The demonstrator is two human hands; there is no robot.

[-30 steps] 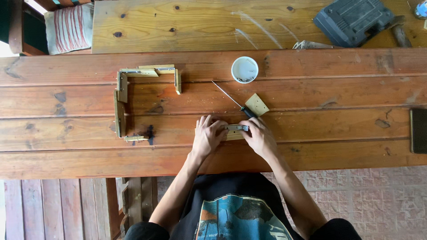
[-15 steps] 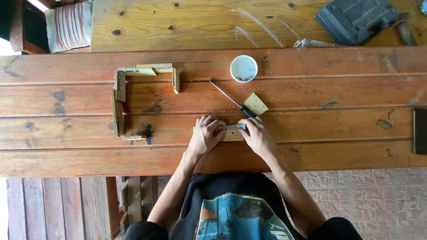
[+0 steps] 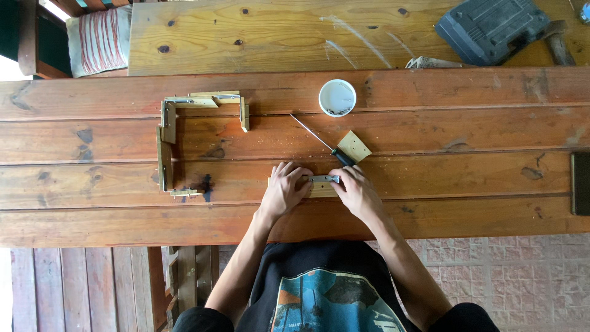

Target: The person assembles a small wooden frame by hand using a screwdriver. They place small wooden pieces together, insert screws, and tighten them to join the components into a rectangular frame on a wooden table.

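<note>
On a wooden plank table (image 3: pixel 430 132), both of my hands rest on a small wooden strip with a metal hinge (image 3: pixel 322 181) near the front edge. My left hand (image 3: pixel 285 190) presses its left end, and my right hand (image 3: pixel 355 189) holds its right end. Just beyond my right hand lie a thin screwdriver (image 3: pixel 322 141) and a small square wood block (image 3: pixel 354 146). A white round cup (image 3: pixel 337 98) with small bits inside stands further back.
A chain of hinged wooden strips (image 3: pixel 167 132) forms an open frame at the left. A dark tool case (image 3: pixel 490 28) and a hammer (image 3: pixel 556 35) sit on the bench behind. A dark flat object (image 3: pixel 580 183) lies at the right edge.
Both hands stay on the hinged strip with only slight finger shifts. Nothing else on the table has moved.
</note>
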